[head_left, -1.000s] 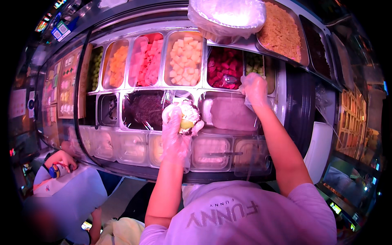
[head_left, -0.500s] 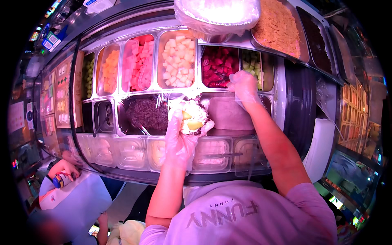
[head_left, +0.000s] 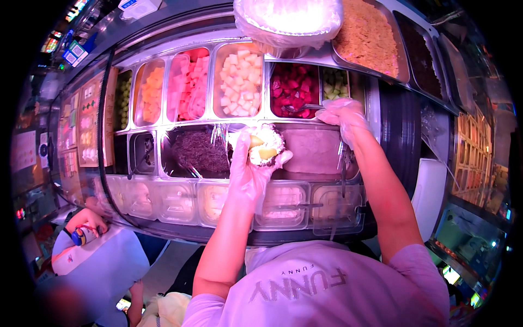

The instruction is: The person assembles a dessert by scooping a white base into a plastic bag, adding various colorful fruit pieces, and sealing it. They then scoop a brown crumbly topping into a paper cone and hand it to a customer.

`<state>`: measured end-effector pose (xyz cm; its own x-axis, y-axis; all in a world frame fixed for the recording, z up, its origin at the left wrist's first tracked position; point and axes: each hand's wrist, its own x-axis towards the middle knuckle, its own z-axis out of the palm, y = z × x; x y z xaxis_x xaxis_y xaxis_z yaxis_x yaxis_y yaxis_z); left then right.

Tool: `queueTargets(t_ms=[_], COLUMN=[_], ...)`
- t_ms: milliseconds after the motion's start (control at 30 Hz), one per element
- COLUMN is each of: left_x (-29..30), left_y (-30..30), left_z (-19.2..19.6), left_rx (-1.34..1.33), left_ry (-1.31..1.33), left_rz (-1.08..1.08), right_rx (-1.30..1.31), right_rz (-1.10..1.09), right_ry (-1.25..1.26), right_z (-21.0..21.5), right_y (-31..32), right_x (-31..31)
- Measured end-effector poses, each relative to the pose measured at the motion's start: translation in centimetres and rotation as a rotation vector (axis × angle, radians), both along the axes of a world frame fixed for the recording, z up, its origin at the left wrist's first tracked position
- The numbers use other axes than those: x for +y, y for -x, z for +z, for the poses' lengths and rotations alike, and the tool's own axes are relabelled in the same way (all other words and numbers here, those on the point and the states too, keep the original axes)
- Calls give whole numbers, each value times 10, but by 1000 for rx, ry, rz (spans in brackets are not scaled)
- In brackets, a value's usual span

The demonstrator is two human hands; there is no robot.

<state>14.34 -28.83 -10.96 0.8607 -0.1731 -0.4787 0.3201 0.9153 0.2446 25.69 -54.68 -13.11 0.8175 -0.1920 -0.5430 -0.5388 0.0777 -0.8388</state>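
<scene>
In my gloved left hand point(head_left: 251, 173) rests a round dessert ball point(head_left: 266, 140) with white cream, dark crumbs and two yellow fruit pieces on top, fingers curled round it from beneath. It is over the middle of the lower bins, between a bin of dark crumbs point(head_left: 200, 152) and a bin of smooth purple-grey paste point(head_left: 310, 151). My gloved right hand point(head_left: 343, 113) is closed round the handle of a metal serving utensil point(head_left: 306, 108). The utensil's far end lies in a bin of dark red fruit cubes point(head_left: 294, 87); whether it is tongs or a spoon is unclear.
Along the back row sit pale fruit cubes point(head_left: 239, 82), pink cubes point(head_left: 190, 87), orange cubes point(head_left: 151, 95) and green cubes point(head_left: 335, 84). A plastic-covered bowl point(head_left: 289, 24) and a tray of tan crumbs point(head_left: 366, 35) stand behind. Lidded tubs point(head_left: 177, 201) line the front. Another person's hand point(head_left: 90, 220) is at lower left.
My right hand has moved right, off the edge of the red fruit bin, and the utensil now shows in the fruit. My left hand and the dessert have shifted slightly right and up.
</scene>
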Motion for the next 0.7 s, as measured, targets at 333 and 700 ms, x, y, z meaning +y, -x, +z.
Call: queueTargets(t_ms=[333, 700], left_x=[-30, -40], left_y=[-40, -40], left_z=[4, 24], left_rx=[-9, -67], left_ry=[71, 91], left_rz=[-27, 11], right_rx=[-365, -1291], right_rz=[110, 436], right_ry=[-99, 996], right_z=[109, 103], right_y=[72, 107], right_x=[28, 21])
